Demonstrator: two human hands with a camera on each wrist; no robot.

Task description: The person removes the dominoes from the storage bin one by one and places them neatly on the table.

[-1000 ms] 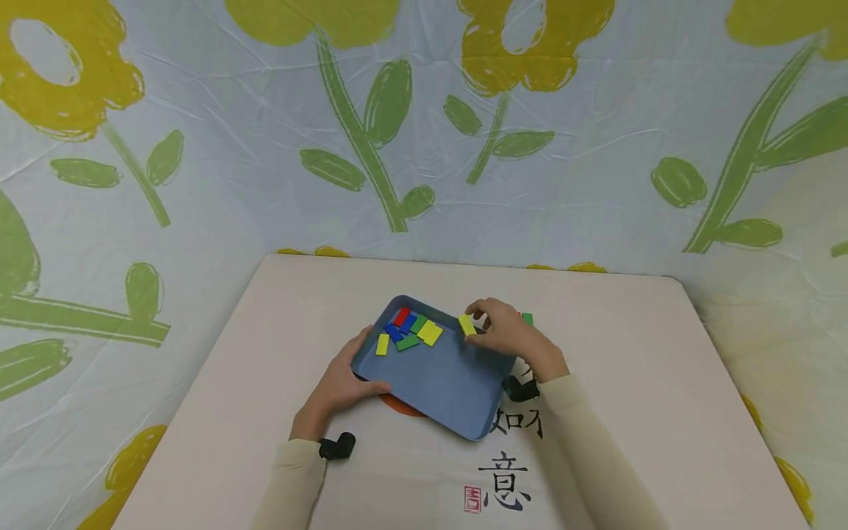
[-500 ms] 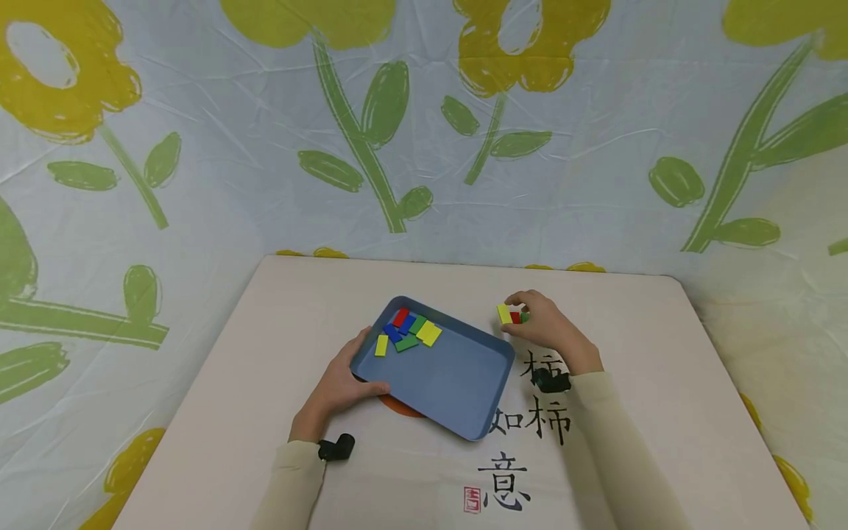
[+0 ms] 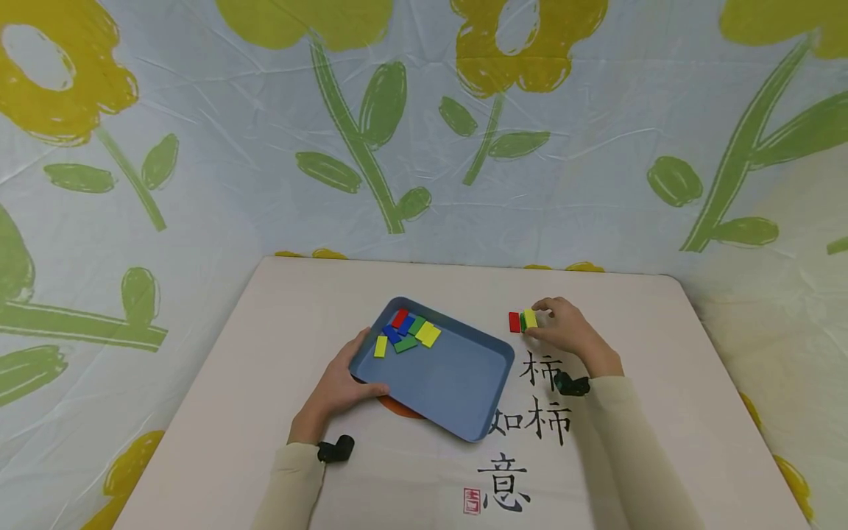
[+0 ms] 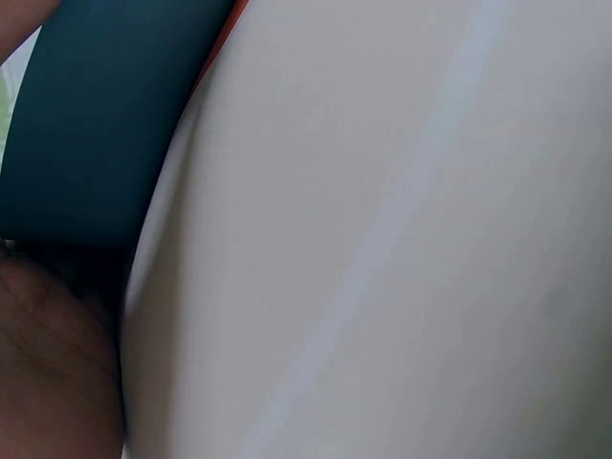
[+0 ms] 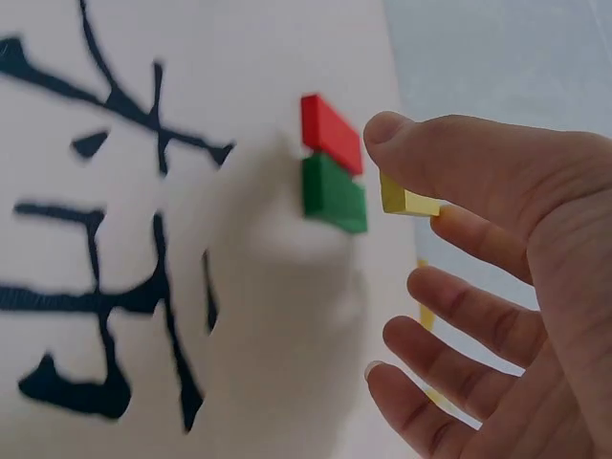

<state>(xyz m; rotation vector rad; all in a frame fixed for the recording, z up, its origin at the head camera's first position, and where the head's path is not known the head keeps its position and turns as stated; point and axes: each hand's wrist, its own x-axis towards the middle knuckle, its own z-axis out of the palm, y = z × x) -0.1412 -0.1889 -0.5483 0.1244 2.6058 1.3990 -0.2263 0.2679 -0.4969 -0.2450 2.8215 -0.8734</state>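
My left hand (image 3: 339, 384) grips the left side of a blue-grey tray (image 3: 450, 386), thumb over the rim. In the left wrist view the tray's dark outer wall (image 4: 96, 124) sits against the palm. Between thumb and index finger, my right hand (image 3: 568, 333) pinches a yellow rectangular block (image 3: 531, 319), raised off the table and overlapping a green block (image 3: 523, 324) in the head view. A red block (image 3: 514, 322) stands just left of the green one. In the right wrist view the red and green blocks lie side by side, beyond the right thumb; the other right fingers are spread and loosely bent.
Several red, blue, green and yellow blocks (image 3: 406, 324) lie in the tray's far left corner, and a yellow block (image 3: 380, 347) lies near its left wall. The pale table cover (image 3: 636, 353) has black brush characters (image 3: 506, 471). A flowered cloth (image 3: 563, 191) hangs behind the table.
My right hand has carried the yellow block rightward from over the tray, past the red block, to the green block. The left hand and tray have stayed in place.
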